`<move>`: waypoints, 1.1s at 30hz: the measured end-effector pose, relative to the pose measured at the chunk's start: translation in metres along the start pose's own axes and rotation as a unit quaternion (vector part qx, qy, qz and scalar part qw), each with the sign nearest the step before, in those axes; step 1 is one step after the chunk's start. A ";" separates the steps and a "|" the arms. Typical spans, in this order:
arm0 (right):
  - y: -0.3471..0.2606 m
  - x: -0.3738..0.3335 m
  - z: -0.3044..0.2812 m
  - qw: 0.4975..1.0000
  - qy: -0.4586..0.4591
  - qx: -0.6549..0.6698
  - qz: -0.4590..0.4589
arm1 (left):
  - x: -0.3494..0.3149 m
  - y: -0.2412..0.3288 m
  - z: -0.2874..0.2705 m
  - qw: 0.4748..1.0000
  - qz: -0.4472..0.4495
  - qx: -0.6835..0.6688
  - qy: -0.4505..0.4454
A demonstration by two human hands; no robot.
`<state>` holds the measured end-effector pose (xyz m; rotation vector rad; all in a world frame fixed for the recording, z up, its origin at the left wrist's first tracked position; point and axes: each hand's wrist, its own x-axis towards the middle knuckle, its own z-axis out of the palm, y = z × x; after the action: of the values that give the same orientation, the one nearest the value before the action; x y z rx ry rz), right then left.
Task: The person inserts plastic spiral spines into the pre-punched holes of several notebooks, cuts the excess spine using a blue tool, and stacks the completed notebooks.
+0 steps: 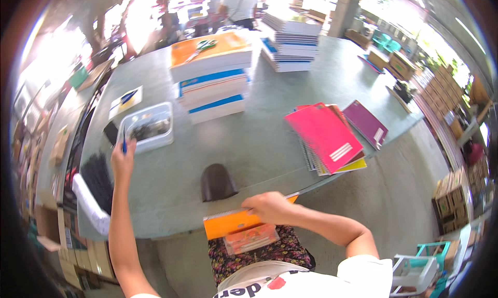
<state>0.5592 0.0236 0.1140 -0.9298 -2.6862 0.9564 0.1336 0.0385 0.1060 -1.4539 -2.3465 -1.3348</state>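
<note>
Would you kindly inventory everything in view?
table: one, greenish, centre
left stack: one, white, blue, orange, far side
right stack: one, white and blue, beside left stack
scissors: one, green handles, atop left stack
spiral notebooks: several, mixed colours, table's right
plastic tub: one, translucent, table's left
rounded object: one, dark, near edge
held notebook: one, orange, over lap
patterned pouch: one, pinkish, lap
slim tool: one, blue, in left hand
chairs: several, teal, white, right
cartons: many, brown, right background
other person: one, white top, background
left hand: one, bare, beside tub
right hand: one, bare, on held notebook
</note>
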 end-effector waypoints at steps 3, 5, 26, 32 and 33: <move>0.022 -0.038 -0.097 0.978 0.202 0.024 -0.044 | -0.056 -0.051 0.015 0.993 0.078 0.085 -0.007; 0.031 -0.066 -0.159 0.939 0.307 0.136 -0.067 | -0.091 -0.054 0.018 0.990 0.071 0.114 -0.038; 0.394 -0.190 -0.192 0.767 0.128 -0.487 0.398 | -0.128 0.192 0.011 0.957 0.265 0.055 -0.099; 0.296 -0.111 -0.279 0.784 0.217 -0.486 0.321 | -0.182 0.248 0.108 0.892 0.272 -0.111 -0.344; 0.258 -0.087 -0.285 0.811 0.136 -0.440 0.361 | -0.180 0.258 0.124 0.897 0.176 -0.135 -0.383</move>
<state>0.8523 0.2773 0.1866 -2.1338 -2.4468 -0.5012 0.4718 0.0455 0.1072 -2.7457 -2.0957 -1.1464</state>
